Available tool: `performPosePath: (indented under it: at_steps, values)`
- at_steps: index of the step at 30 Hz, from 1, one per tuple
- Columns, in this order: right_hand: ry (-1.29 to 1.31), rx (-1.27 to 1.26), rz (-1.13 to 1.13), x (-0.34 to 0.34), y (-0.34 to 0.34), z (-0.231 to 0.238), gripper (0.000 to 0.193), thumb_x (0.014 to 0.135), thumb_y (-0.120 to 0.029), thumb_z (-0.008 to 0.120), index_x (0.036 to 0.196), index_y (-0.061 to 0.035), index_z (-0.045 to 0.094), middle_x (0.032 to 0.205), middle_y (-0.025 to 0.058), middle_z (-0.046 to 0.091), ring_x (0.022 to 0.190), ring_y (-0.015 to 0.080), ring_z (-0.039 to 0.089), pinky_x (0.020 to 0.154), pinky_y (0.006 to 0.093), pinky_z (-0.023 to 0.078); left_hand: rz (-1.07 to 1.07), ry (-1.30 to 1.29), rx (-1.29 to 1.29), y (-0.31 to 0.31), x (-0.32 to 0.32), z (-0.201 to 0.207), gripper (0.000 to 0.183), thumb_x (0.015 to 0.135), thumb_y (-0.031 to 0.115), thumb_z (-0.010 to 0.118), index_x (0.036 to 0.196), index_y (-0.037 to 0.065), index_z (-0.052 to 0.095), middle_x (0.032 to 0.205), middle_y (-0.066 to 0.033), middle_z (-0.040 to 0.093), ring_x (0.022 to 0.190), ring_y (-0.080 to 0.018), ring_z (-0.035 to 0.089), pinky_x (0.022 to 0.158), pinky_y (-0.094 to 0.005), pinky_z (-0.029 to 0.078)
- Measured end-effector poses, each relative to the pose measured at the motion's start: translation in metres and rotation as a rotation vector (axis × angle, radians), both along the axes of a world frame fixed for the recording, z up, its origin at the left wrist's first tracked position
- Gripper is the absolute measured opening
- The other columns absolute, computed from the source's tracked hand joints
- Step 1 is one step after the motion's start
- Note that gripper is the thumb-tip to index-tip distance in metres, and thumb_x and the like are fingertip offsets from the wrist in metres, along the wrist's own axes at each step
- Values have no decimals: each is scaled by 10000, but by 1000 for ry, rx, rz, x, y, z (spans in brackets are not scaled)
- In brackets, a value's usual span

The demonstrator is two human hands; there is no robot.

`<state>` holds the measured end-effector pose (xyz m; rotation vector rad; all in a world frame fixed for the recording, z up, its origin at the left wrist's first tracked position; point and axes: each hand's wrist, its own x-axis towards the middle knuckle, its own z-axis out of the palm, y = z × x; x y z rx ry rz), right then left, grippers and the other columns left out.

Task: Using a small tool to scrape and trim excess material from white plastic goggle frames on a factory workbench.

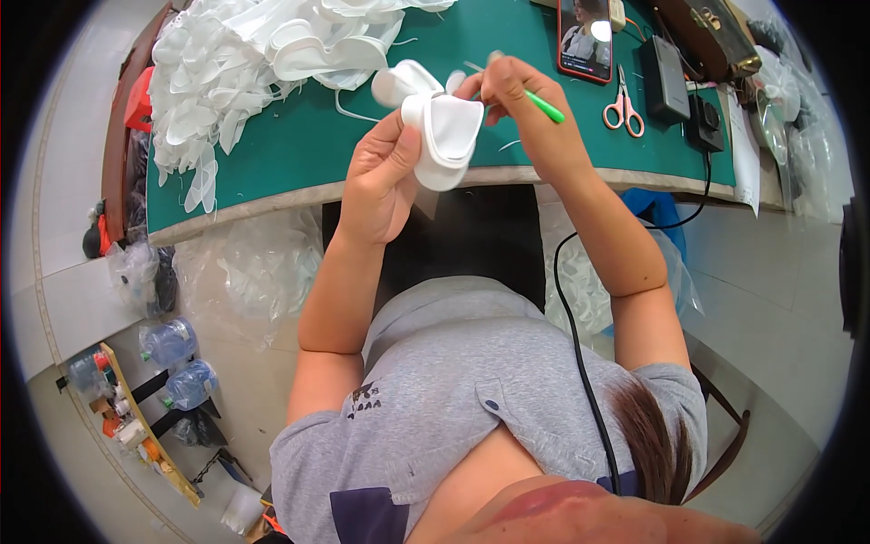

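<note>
My left hand [382,168] is closed on a white sewn piece [453,127] with rounded, padded-looking flaps, held up over the table's near edge. The thumb presses on its left side. Beside the piece's upper right, my right hand [530,118] is closed around a slim tool with a green handle [546,107]; the handle end sticks out below the fingers. The tool's working end is mostly hidden, so its kind is unclear. My right fingertips are at the edge of the white piece, with a thin pale strip just above them.
A big heap of white cut pieces [217,86] covers the green table's [299,168] left side. At the right lie pink-handled scissors [623,113], a phone [584,41], a dark box [664,80] and a small black device [705,124] with a cable. Plastic bags [263,263] lie below.
</note>
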<state>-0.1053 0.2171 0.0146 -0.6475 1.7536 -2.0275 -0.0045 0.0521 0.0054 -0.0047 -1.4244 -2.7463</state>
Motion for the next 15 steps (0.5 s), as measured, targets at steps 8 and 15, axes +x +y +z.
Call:
performPosePath:
  at_steps: [8, 15]
  values:
    - [578, 102, -102, 10, -4, 5, 238, 815, -20, 703, 762, -40, 472, 802, 45, 603, 720, 88, 521, 671, 224, 449, -60, -69, -175, -10, -4, 2, 332, 918, 123, 549, 1221, -12, 543, 1151, -101, 599, 1087, -177, 555, 966, -329, 412]
    - [924, 44, -32, 14, -8, 10, 235, 644, 109, 638, 742, -38, 483, 837, 86, 632, 774, 233, 586, 683, 300, 483, 8, -308, 6, -9, -13, 0, 271, 993, 278, 480, 1091, 57, 603, 1021, -44, 641, 922, -127, 610, 797, -278, 488]
